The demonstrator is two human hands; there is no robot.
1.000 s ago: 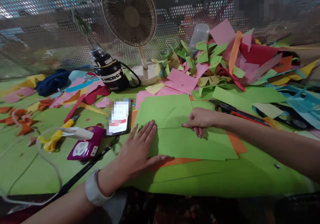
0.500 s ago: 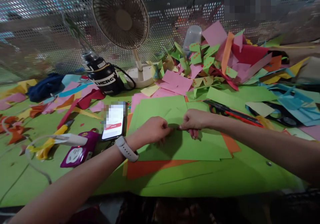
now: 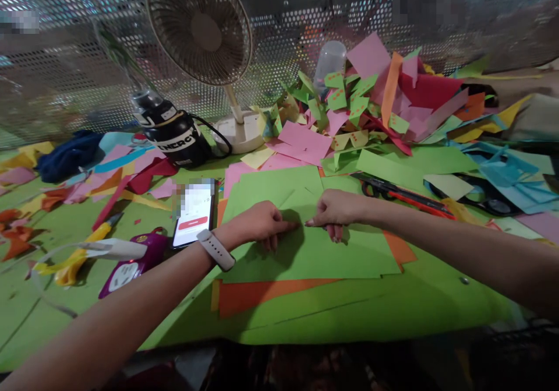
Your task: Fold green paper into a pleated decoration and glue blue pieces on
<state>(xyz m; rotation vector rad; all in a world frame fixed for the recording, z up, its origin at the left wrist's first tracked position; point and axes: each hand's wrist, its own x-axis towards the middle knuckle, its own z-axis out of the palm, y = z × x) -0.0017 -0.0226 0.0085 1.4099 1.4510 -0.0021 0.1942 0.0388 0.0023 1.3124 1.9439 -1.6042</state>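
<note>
My left hand (image 3: 261, 221) is over a large sheet of green paper (image 3: 279, 263), its index finger stretched to the right and the other fingers hanging down. Facing it, my right hand (image 3: 338, 209) has thumb and index finger pressed together, with the fingertips low over the same sheet. A small gap separates the two hands. Faint edges or creases in green paper show just behind the fingertips. Whatever the right fingers pinch, if anything, is too small to make out. Orange paper (image 3: 262, 298) sticks out from under the green sheets.
Left of the stack lie a lit phone (image 3: 194, 219) and a purple device (image 3: 151, 251) with a white plug. A black bottle (image 3: 181, 140) and a fan (image 3: 205, 32) stand behind. Scissors (image 3: 375, 190) lie right of the stack. Coloured paper scraps (image 3: 349, 105) heap at the back.
My fingertips, almost meeting before, are now slightly farther apart, and my left index finger is straighter. The whole view has shifted a little, so things sit farther left.
</note>
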